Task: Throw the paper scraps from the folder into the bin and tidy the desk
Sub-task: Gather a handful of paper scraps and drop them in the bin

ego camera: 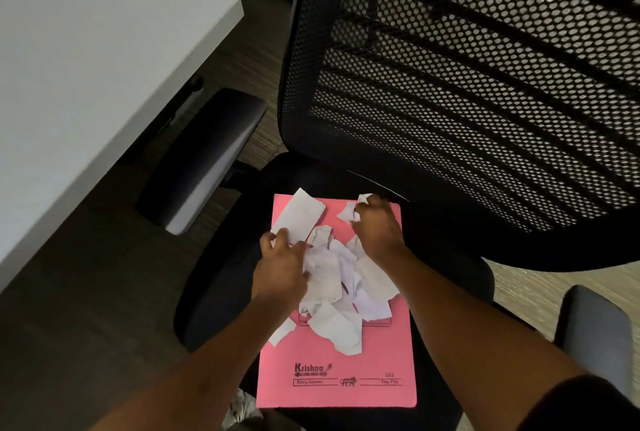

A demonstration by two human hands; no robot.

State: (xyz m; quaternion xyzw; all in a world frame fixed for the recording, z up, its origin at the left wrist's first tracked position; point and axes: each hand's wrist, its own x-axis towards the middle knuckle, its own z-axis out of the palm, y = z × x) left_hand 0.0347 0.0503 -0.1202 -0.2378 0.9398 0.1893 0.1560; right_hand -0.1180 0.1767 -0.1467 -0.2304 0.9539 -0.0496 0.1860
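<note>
A pink folder [332,378] lies flat on the seat of a black office chair [214,299]. A heap of torn white paper scraps [341,292] covers its middle and far half. My left hand [280,267] rests on the heap's left side, its fingers pinching a long white strip [299,217] that points toward the folder's far left corner. My right hand [377,226] is at the far right of the folder, fingers closed around a small crumpled scrap [363,198]. No bin is in view.
The chair's black mesh backrest [467,91] rises right behind the folder. Its left armrest [204,160] sits beside a white desk [86,66] on the left. A grey armrest [595,337] is at the right. Dark floor lies under the desk.
</note>
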